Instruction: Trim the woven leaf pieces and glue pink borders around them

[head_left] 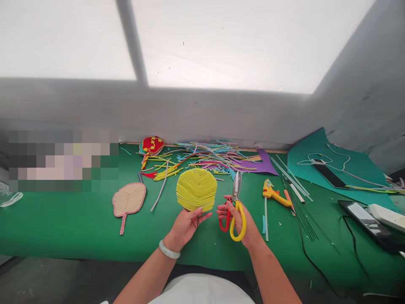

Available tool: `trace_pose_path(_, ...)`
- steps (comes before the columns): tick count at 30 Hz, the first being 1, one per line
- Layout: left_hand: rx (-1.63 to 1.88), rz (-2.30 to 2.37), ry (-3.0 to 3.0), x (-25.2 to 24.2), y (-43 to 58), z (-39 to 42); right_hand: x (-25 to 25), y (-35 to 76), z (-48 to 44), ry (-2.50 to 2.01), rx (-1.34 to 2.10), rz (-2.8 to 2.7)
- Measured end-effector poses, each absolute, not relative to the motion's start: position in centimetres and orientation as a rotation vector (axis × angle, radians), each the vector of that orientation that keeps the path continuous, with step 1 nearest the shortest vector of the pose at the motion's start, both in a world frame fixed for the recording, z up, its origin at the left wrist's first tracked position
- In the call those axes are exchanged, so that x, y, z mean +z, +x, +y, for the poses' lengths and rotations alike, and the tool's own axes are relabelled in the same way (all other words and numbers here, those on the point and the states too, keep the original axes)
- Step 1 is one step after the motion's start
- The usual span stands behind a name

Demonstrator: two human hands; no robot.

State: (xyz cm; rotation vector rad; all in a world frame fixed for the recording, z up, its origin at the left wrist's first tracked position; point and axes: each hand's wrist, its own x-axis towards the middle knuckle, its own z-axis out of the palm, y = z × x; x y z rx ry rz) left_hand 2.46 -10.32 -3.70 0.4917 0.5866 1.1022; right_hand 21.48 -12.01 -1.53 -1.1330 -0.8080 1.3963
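My left hand (pixel 188 226) grips the lower edge of a yellow leaf-shaped fan (pixel 196 190), made of slanted strips that meet along a middle line. Its thumb lies over the front of the fan; some fingers are hidden behind. To the right, my right hand (pixel 238 221) holds a pair of scissors (pixel 236 202) with one red and one yellow handle loop. The blades point away from me, close together, and are apart from the fan. A finished-looking pale fan (pixel 129 200) with a pink rim and handle lies on the table at the left.
Many coloured strips (pixel 209 154) lie heaped at the back on the green table (pixel 79 232). A red fan (pixel 152 145) lies left of them. Rightward are a yellow glue gun (pixel 275 194), thin dark wires (pixel 305 221), cables, a black phone (pixel 363 219) and a white power strip (pixel 387 216).
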Motion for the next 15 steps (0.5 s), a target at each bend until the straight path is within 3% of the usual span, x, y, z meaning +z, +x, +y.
trace_pose_path(15,1.102,0.547,0.515,-3.33,2.40,-10.46,-2.11,21.76,-11.99,-1.141,1.411,-0.792)
